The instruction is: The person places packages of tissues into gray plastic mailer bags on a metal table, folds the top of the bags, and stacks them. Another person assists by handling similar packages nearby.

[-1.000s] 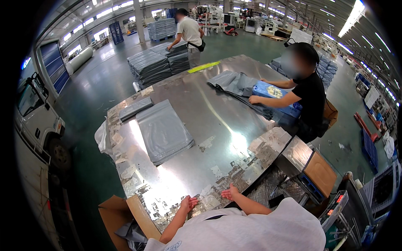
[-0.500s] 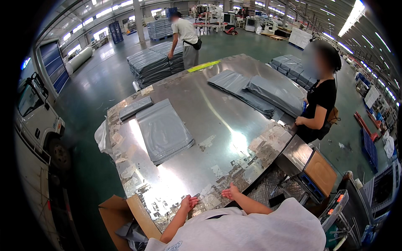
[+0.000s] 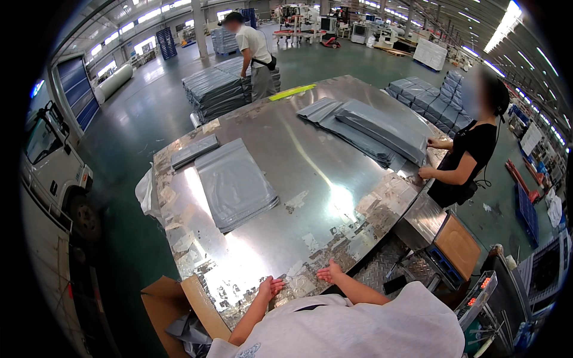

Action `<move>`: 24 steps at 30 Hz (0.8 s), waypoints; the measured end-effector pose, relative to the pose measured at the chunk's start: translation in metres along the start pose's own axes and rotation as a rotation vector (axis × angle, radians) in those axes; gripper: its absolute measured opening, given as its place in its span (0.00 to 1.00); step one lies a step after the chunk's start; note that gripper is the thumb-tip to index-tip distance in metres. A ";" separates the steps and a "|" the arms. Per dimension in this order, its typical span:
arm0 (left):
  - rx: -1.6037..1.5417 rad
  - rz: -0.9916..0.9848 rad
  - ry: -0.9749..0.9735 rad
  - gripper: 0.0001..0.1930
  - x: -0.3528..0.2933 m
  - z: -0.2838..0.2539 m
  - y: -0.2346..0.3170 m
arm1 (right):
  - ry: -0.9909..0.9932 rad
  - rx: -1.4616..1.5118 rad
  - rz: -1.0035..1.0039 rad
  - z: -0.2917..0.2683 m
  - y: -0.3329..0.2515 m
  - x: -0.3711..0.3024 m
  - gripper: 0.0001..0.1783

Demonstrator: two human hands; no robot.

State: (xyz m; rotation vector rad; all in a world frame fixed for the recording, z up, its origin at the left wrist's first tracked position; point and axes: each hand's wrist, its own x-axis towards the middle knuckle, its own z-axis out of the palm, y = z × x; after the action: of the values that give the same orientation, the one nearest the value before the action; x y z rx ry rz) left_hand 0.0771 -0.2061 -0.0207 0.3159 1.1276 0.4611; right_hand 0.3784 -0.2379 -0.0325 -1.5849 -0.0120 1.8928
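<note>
At the near edge of a metal-topped table, my left hand lies palm up with its fingers stretched out and nothing in it. A short way to its right, my right hand is likewise open, palm up and bare. Beyond the left hand rests a stack of grey plastic bags. A narrower folded grey bundle sits just past that stack. Farther right lie more grey bags, with a thick grey bundle on top of them.
A co-worker in black stands at the table's right side, hands at the thick bundle. Another person is by a wrapped pallet stack. A scale adjoins the right edge; an open cardboard box is at lower left.
The co-worker at right has shifted the thick bundle slightly left and leaned back to the right. The far person has straightened and moved left. My hands have stayed put.
</note>
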 end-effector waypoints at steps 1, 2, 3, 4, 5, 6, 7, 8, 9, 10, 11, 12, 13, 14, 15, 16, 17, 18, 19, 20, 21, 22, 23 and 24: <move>0.002 0.001 0.004 0.24 -0.001 0.000 0.000 | -0.004 -0.006 0.000 0.000 0.000 0.000 0.50; 0.010 -0.002 0.008 0.24 -0.001 0.001 0.000 | -0.008 -0.012 0.000 -0.001 0.000 0.000 0.49; 0.018 -0.005 0.012 0.24 -0.001 0.001 0.001 | -0.012 -0.018 0.000 -0.001 0.000 -0.001 0.49; 0.026 -0.007 0.016 0.24 -0.001 0.001 0.001 | -0.009 -0.018 0.001 -0.001 0.000 -0.001 0.49; 0.026 -0.006 0.017 0.24 -0.002 0.002 0.001 | -0.006 -0.017 0.001 0.000 0.000 -0.002 0.49; 0.026 -0.004 0.019 0.24 -0.002 0.002 0.001 | -0.003 -0.017 0.002 0.001 0.000 -0.002 0.49; 0.026 -0.002 0.021 0.24 -0.002 0.002 0.001 | -0.002 -0.020 -0.001 0.001 0.000 -0.003 0.49; 0.022 -0.003 0.020 0.24 -0.003 0.001 0.001 | 0.000 -0.022 -0.003 0.002 -0.001 -0.004 0.49; 0.019 -0.003 0.018 0.24 -0.003 0.002 0.001 | 0.002 -0.024 -0.007 0.002 -0.001 -0.005 0.49; 0.016 -0.004 0.017 0.24 -0.003 0.003 0.002 | 0.002 -0.024 -0.006 0.002 -0.001 -0.006 0.48; 0.016 -0.003 0.018 0.24 -0.004 0.003 0.002 | 0.002 -0.024 -0.005 0.002 -0.001 -0.006 0.48; 0.015 -0.002 0.019 0.24 -0.004 0.003 0.002 | 0.001 -0.025 -0.005 0.002 -0.001 -0.007 0.48; 0.013 0.000 0.020 0.24 -0.005 0.004 0.002 | 0.005 -0.026 0.001 0.002 -0.001 -0.007 0.48; 0.010 -0.002 0.022 0.24 -0.005 0.004 0.002 | 0.010 -0.026 0.006 0.003 -0.002 -0.007 0.48; 0.009 -0.005 0.022 0.24 -0.006 0.004 0.003 | 0.014 -0.026 0.011 0.003 -0.002 -0.006 0.48; 0.007 -0.007 0.023 0.24 -0.006 0.005 0.003 | 0.016 -0.018 0.012 0.003 -0.002 -0.005 0.48; 0.002 -0.008 0.024 0.24 -0.006 0.005 0.003 | 0.017 -0.009 0.013 0.003 -0.002 -0.005 0.49; -0.003 -0.009 0.024 0.24 -0.006 0.005 0.003 | 0.018 -0.001 0.014 0.003 -0.002 -0.004 0.50; -0.007 -0.010 0.025 0.24 -0.006 0.005 0.003 | 0.015 0.000 0.016 0.003 -0.002 -0.004 0.50; -0.009 -0.010 0.017 0.24 -0.006 0.005 0.003 | 0.013 0.002 0.018 0.002 -0.002 -0.004 0.50; -0.009 -0.007 0.010 0.24 -0.004 0.003 0.002 | 0.010 0.003 0.019 0.001 -0.002 -0.003 0.50; -0.010 -0.006 0.003 0.24 -0.002 0.001 0.001 | 0.006 0.003 0.008 0.001 -0.001 -0.003 0.50; -0.013 -0.009 0.001 0.24 0.000 0.000 0.000 | 0.002 0.002 -0.003 0.000 0.000 -0.002 0.50; -0.017 -0.011 0.000 0.24 0.001 -0.002 0.000 | -0.003 0.002 -0.014 0.001 0.000 -0.002 0.50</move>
State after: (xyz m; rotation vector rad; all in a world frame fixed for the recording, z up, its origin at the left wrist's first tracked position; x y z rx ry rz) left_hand 0.0760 -0.2056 -0.0221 0.2948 1.1249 0.4605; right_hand 0.3774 -0.2381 -0.0303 -1.5768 -0.0228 1.8842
